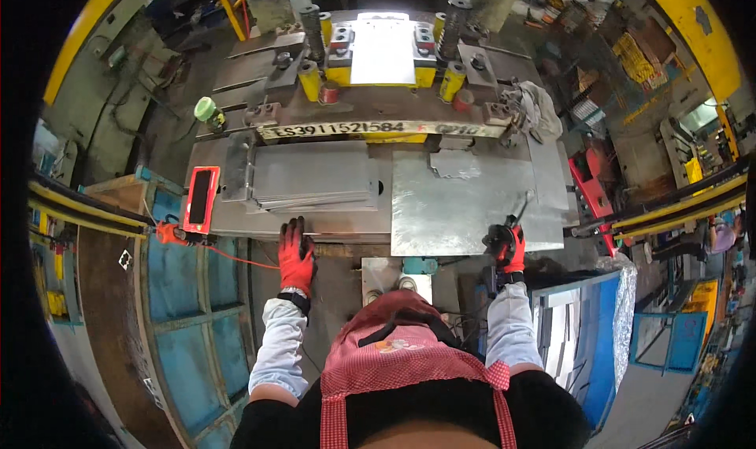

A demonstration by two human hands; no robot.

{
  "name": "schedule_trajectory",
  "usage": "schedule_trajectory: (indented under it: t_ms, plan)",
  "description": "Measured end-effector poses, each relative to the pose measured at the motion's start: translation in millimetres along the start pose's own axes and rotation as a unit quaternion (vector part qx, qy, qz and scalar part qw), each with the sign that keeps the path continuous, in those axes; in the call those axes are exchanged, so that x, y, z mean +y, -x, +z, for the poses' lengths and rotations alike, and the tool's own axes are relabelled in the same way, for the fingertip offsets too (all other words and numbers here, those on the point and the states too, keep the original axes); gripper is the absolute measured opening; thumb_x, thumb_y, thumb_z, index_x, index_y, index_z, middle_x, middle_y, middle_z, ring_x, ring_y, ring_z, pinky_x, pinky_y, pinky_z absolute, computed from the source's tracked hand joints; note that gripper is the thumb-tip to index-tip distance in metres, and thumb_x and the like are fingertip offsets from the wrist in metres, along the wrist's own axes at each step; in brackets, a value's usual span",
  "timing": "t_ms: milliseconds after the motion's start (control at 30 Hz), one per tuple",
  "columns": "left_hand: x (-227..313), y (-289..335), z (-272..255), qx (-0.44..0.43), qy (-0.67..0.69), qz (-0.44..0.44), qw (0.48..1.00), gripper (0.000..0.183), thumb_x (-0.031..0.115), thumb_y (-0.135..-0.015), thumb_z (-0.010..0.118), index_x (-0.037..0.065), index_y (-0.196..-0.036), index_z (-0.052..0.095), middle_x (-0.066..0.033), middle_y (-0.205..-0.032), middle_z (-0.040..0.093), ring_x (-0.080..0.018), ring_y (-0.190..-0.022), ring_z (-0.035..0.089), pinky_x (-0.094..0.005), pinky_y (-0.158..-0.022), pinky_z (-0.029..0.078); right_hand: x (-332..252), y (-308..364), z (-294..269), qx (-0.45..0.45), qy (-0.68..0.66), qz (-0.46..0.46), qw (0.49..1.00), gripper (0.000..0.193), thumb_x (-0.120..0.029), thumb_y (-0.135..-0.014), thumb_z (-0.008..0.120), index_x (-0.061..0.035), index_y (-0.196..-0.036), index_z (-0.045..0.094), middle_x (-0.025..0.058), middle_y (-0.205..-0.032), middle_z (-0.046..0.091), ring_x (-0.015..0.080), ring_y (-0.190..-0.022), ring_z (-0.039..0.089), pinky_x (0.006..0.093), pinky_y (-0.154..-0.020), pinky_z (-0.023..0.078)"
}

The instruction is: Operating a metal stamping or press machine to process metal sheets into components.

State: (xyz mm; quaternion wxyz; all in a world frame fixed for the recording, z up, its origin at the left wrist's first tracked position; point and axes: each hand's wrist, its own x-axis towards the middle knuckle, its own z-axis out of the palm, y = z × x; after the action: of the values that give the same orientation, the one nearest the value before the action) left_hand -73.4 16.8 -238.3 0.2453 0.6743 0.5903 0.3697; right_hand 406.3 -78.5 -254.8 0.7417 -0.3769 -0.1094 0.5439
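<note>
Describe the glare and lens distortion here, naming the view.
Head view: the upright plate is blown out white; the flat sheet shows softer, patchy shine. Head view: the yellow frame bows along the fisheye rim, and the corners go black.

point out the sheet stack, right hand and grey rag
Sheet stack [315,168], head view: top sheet's face.
Right hand [513,248], head view: middle of glove.
Grey rag [539,112], head view: its middle folds.

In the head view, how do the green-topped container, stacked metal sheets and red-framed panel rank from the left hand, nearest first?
1. Stacked metal sheets: just ahead of the left hand.
2. Red-framed panel: ahead and left.
3. Green-topped container: farther ahead, also left.
</note>
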Motion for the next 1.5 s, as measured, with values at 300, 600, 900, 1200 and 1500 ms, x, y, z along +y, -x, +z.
schedule_trajectory:
  t_ms: [300, 600, 900, 1200, 1500]
  plan:
    - [-4, -14, -6, -0.144, -0.287, 0.0, 0.947, 0.057, 0.026, -0.072, 0.055, 0.021, -0.126, 0.037, -0.0067, -0.139, 0.022, -0.0307, -0.129, 0.015, -0.047, -0.097, 0.023, 3, 3, -7, 0.018, 0.02, -0.07, 0.997, 0.024, -0.013, -0.08, 0.054, -0.0121, -0.1, 0.041, 0.0075, -0.065, 0.05, 0.0203, -0.051, 0.05, 0.0357, -0.05, 0.046]
    - [-12, -15, -7, -0.169, -0.283, -0.022, 0.944, 0.055, 0.025, -0.073, 0.055, 0.022, -0.125, 0.039, -0.0074, -0.135, 0.029, -0.0303, -0.127, 0.02, -0.0462, -0.097, 0.024, 5, 6, 11, 0.04, 0.048, -0.062, 0.996, 0.013, -0.025, -0.084, 0.046, -0.0155, -0.078, 0.039, 0.0009, -0.055, 0.039, 0.0163, -0.046, 0.039, 0.0299, -0.044, 0.034]
    - [-8, -19, -6, -0.144, -0.286, -0.006, 0.947, 0.052, 0.033, -0.072, 0.056, 0.018, -0.12, 0.043, -0.008, -0.128, 0.037, -0.0316, -0.121, 0.03, -0.0473, -0.097, 0.024, 4, -6, -9, -0.057, -0.034, -0.052, 0.996, 0.018, -0.013, -0.077, 0.056, -0.013, -0.088, 0.041, 0.0032, -0.06, 0.043, 0.019, -0.051, 0.046, 0.0345, -0.046, 0.042]
    - [-7, -20, -9, -0.193, -0.274, -0.044, 0.941, 0.054, 0.025, -0.073, 0.054, 0.02, -0.124, 0.038, -0.0082, -0.135, 0.029, -0.0312, -0.127, 0.02, -0.049, -0.097, 0.023, 1, 7, 10, 0.059, 0.049, -0.076, 0.994, 0.017, -0.012, -0.077, 0.055, -0.0124, -0.084, 0.039, 0.0031, -0.059, 0.041, 0.0192, -0.052, 0.047, 0.0337, -0.044, 0.041]
    - [-18, -17, -7, -0.125, -0.287, 0.031, 0.949, 0.047, 0.028, -0.072, 0.054, 0.02, -0.118, 0.045, -0.0075, -0.119, 0.044, -0.0301, -0.112, 0.04, -0.046, -0.093, 0.03, 4, 8, 15, 0.036, 0.008, -0.087, 0.995, 0.019, -0.008, -0.077, 0.053, -0.0146, -0.083, 0.037, 0.0008, -0.058, 0.037, 0.0164, -0.05, 0.042, 0.0311, -0.044, 0.037]
